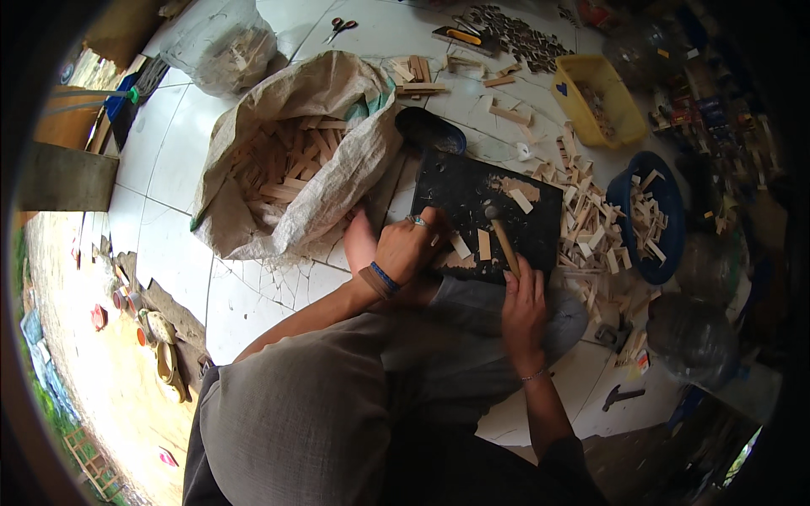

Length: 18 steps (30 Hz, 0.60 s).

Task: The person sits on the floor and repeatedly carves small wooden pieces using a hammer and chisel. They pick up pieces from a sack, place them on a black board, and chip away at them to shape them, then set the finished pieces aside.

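Observation:
My right hand [525, 310] grips the handle of a small hammer [504, 240], whose head points away from me over a dark board [451, 181]. At the board's left edge, my left hand [408, 250] has its fingers curled and pressed together; what they hold, if anything, is hidden. Between the hands lie a pale flat wood strip [484, 245] and a second wood strip [460, 245] nearest my left fingers. Farther up the board is another light wood piece [521, 201] beside a patch of wood shavings [506, 184].
An open woven sack [224, 181] of wood strips stands left. A dark blue oval dish [426, 126] sits behind the board. Joined wood pieces [582, 219] pile up at right, by a blue basin [623, 181] and a yellow tub [567, 84]. Another hammer [623, 395] and scissors [339, 29] lie on the tiles.

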Tool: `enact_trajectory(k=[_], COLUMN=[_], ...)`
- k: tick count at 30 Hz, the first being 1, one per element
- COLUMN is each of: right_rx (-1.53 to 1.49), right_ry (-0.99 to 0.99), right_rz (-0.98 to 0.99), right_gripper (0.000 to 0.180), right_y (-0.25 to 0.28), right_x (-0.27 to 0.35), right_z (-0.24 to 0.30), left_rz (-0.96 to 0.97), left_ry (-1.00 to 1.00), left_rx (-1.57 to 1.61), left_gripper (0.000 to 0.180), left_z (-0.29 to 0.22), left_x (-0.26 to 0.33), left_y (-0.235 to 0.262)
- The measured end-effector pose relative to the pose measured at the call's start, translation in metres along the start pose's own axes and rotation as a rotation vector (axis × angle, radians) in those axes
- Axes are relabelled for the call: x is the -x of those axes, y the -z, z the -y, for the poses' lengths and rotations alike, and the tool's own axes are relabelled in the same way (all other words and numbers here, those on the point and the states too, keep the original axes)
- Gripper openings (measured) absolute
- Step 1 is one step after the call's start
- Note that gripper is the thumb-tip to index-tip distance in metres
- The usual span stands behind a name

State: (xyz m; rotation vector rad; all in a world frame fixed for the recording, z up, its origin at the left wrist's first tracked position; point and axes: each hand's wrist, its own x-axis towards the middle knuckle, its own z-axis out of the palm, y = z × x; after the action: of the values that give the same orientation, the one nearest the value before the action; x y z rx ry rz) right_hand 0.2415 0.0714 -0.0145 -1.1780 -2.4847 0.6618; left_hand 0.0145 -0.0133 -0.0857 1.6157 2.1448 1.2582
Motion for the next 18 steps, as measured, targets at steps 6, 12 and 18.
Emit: enact_trajectory(k=[6, 12, 18], right_rx=[0.228, -0.023, -0.105], right_ry=[-0.019, 0.179, 0.117], right_rz=[-0.148, -0.038, -0.079], right_gripper=[0.039, 0.045, 0.033], right_y=[0.003, -0.021, -0.029], right_x=[-0.028, -0.03, -0.043], right_z=[-0.013, 0.028, 0.035], left_rz=[-0.07, -0.032, 0.072], left_ry=[-0.082, -0.108, 0.126], left_rx=[-0.043, 0.068, 0.577], left_gripper=[0.033, 0.041, 0.052], left_z=[-0.008, -0.022, -0.034], left_x=[-0.014, -0.023, -0.029], left_y=[0.011, 0.015, 0.026])
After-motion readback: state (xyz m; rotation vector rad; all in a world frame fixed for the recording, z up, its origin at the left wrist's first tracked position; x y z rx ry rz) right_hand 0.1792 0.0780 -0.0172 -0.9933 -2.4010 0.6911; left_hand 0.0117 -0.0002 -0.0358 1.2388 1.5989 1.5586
